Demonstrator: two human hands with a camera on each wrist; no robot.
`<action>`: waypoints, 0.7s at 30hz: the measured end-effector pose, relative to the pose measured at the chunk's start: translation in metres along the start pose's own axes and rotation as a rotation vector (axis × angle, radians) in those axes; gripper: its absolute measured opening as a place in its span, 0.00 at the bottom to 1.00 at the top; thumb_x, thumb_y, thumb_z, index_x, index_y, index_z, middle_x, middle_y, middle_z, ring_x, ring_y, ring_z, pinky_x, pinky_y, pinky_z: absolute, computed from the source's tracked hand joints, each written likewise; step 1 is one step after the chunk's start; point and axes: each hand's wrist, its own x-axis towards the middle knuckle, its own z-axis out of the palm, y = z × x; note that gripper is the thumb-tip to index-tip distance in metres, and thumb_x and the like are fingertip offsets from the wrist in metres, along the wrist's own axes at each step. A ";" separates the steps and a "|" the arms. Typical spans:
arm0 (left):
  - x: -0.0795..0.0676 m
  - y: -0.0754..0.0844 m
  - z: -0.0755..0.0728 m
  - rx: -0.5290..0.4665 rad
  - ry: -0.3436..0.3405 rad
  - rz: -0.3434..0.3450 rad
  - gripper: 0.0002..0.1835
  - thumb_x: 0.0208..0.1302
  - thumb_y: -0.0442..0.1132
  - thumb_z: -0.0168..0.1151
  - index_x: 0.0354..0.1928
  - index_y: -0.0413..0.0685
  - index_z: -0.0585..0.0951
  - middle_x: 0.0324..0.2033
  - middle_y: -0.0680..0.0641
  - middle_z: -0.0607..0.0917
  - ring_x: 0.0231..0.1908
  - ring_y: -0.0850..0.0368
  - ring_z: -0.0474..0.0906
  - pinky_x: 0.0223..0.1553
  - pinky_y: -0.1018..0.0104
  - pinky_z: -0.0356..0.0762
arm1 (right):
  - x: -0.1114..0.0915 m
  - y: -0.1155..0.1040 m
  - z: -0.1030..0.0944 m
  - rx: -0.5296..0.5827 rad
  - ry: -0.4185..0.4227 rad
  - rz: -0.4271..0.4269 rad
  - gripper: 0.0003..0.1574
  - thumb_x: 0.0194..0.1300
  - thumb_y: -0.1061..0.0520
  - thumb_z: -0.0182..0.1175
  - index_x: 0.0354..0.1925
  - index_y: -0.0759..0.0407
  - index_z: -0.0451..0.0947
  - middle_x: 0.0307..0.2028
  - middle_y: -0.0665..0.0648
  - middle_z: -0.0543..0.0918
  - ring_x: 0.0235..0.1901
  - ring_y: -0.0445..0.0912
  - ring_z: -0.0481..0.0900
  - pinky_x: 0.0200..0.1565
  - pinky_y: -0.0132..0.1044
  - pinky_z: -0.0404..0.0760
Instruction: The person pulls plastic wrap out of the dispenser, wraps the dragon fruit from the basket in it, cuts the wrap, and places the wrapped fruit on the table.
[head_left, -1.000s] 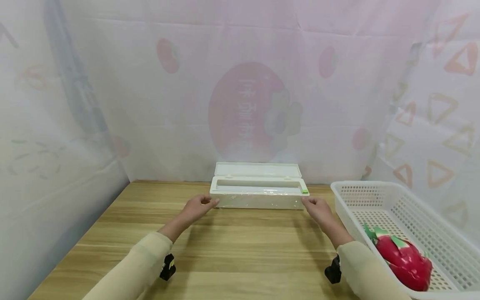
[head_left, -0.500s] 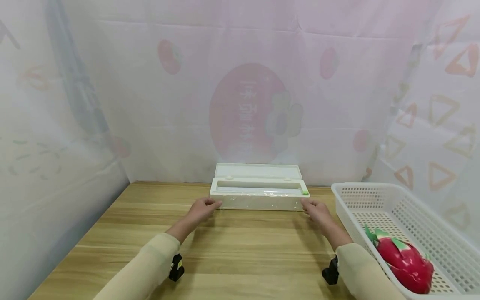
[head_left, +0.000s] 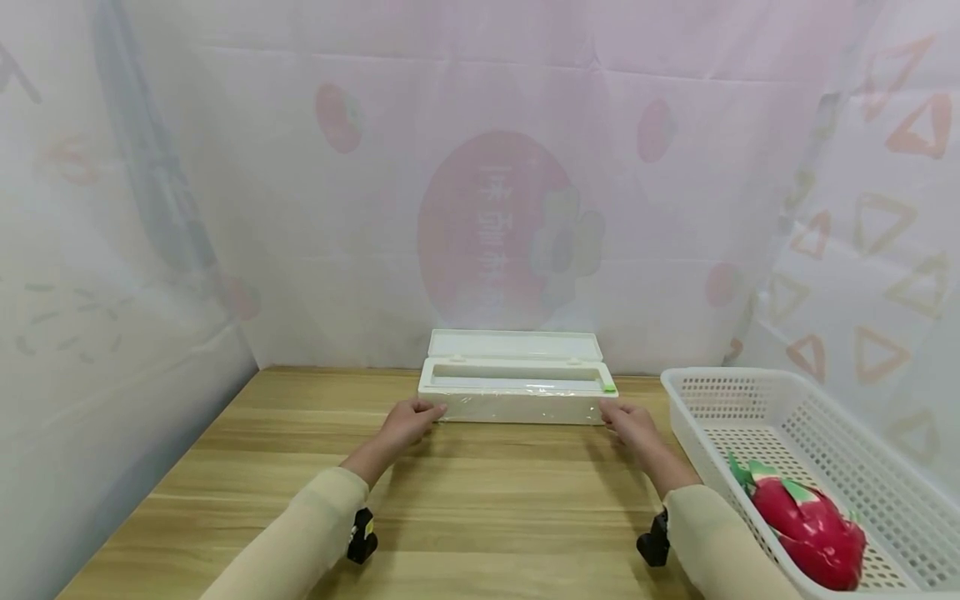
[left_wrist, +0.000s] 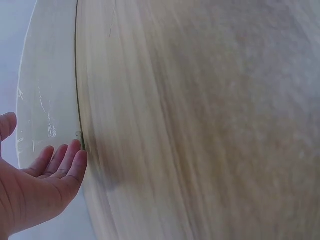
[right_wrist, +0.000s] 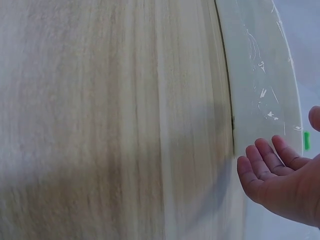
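The person wore a pale cream left sleeve (head_left: 300,529) and a matching right sleeve (head_left: 716,537), both plain, ending in soft cuffs above the wrist. A small black left block (head_left: 361,543), bearing a yellow patch (head_left: 369,527), and a black right block (head_left: 654,540) sat beside the cuffs. Left hand (head_left: 406,421) and right hand (head_left: 630,421) were bare.

1. Box (head_left: 517,408): off-white, with a bright green tab (head_left: 609,388).
2. Table (head_left: 487,500), under the box: yellow-brown, streaked with wood grain.
3. Backdrop (head_left: 390,108), behind the box: white and pale pink, printed with reddish discs.
4. Basket (head_left: 738,396), right of the box: white, hole-gridded.
5. Fruit (head_left: 817,533), right of the box: glossy crimson, green-and-white leaves (head_left: 798,490).
6. Sleeves (head_left: 300,529), nearer than the box: cream.
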 end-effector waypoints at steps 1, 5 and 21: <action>0.000 0.000 0.001 -0.008 -0.004 -0.002 0.26 0.68 0.50 0.61 0.53 0.31 0.77 0.44 0.39 0.81 0.44 0.46 0.79 0.43 0.56 0.80 | 0.000 0.000 0.001 0.004 0.000 0.000 0.40 0.73 0.42 0.50 0.62 0.76 0.64 0.60 0.73 0.70 0.61 0.63 0.67 0.58 0.53 0.71; 0.001 -0.001 0.003 -0.051 -0.022 -0.008 0.27 0.68 0.49 0.60 0.54 0.30 0.76 0.47 0.38 0.81 0.46 0.44 0.79 0.45 0.54 0.80 | 0.001 0.000 0.004 0.006 -0.006 0.004 0.37 0.73 0.43 0.50 0.59 0.76 0.67 0.57 0.71 0.72 0.58 0.62 0.68 0.55 0.50 0.73; 0.006 -0.003 0.011 -0.148 -0.034 0.003 0.23 0.68 0.46 0.61 0.53 0.31 0.79 0.48 0.39 0.82 0.45 0.46 0.80 0.47 0.55 0.79 | 0.009 0.006 0.007 0.078 -0.075 -0.005 0.37 0.75 0.43 0.50 0.63 0.74 0.66 0.60 0.70 0.72 0.60 0.60 0.70 0.57 0.49 0.72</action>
